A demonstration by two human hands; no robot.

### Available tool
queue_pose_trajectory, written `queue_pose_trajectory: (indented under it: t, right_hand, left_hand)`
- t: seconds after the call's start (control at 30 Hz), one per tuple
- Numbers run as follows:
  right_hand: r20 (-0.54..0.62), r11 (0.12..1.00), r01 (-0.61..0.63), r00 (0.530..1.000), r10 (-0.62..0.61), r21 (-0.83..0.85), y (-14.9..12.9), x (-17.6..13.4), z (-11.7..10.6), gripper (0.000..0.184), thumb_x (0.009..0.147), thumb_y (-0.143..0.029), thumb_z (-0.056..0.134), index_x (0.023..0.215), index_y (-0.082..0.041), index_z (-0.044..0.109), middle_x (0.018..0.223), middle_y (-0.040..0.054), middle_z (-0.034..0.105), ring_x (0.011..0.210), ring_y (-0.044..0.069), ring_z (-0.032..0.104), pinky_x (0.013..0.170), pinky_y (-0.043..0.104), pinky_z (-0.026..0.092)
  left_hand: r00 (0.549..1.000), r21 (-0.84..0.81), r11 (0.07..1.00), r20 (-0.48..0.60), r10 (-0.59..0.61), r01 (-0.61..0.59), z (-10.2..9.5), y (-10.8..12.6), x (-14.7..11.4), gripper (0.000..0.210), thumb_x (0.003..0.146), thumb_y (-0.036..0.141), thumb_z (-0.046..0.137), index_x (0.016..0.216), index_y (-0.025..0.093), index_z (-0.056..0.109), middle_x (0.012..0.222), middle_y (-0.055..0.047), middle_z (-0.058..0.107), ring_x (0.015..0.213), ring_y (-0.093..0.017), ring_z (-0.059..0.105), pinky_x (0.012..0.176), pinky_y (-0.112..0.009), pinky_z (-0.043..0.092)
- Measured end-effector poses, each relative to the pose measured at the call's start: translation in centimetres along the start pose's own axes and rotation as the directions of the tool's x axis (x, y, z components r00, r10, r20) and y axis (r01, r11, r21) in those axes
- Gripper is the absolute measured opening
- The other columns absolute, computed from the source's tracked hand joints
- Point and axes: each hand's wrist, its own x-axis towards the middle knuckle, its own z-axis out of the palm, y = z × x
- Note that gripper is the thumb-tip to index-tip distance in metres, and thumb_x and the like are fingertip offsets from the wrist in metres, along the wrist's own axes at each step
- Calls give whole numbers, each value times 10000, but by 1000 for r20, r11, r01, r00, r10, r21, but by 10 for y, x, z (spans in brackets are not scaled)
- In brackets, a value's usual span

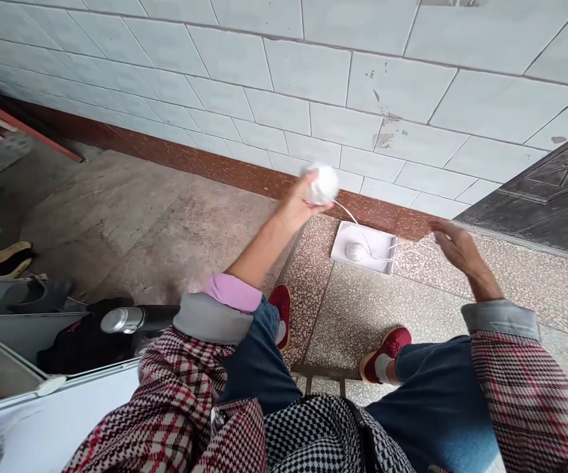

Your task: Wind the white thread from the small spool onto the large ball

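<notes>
White-tiled wall [308, 72], brown skirting [205, 166], speckled floor [357, 309], dark panelled door [554, 190].

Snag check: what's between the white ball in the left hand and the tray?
Head view: a white strand runs from ball to tray, brown skirting behind it.

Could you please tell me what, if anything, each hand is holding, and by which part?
The left hand holds a white ball by its lower-left side in the picture; whether the right hand holds any strand cannot be told.
</notes>
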Motion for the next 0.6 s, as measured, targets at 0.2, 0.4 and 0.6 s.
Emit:
queue_pose_trajectory:
  t: [0.2,0.4,0.6]
  right_hand:
    - [153,883,-46,988,-30,467,-57,29,63,511,998,-757,736,1193,-293,824,1159,94,833,1110,307,773,1061,563,661]
    - [253,923,-4,962,-101,384,-80,10,74,620,1012,-866,662,978,-256,766,672,-13,519,601,162,441,563,325,438]
    - [415,902,-44,897,-154,429,-94,-21,60,511,1074,-766,672,1047,-262,751,668,-50,398,601,147,350,571,307,357]
  left_hand:
    - [914,83,986,369,-167,146,65,-36,-21,822,668,692,1004,1261,206,709,1352,-225,782,1291,-411,720,958,-467,669]
    - [960,154,987,262,-94,55,62,-36,-13,763,720,729,945,1237,223,701,1237,-167,792,1207,-378,744,883,-428,656]
    - [993,545,831,100,69,-113,55,-50,-8,858,612,645,992,1276,230,643,1326,-165,719,1253,-387,684,1007,-485,605]
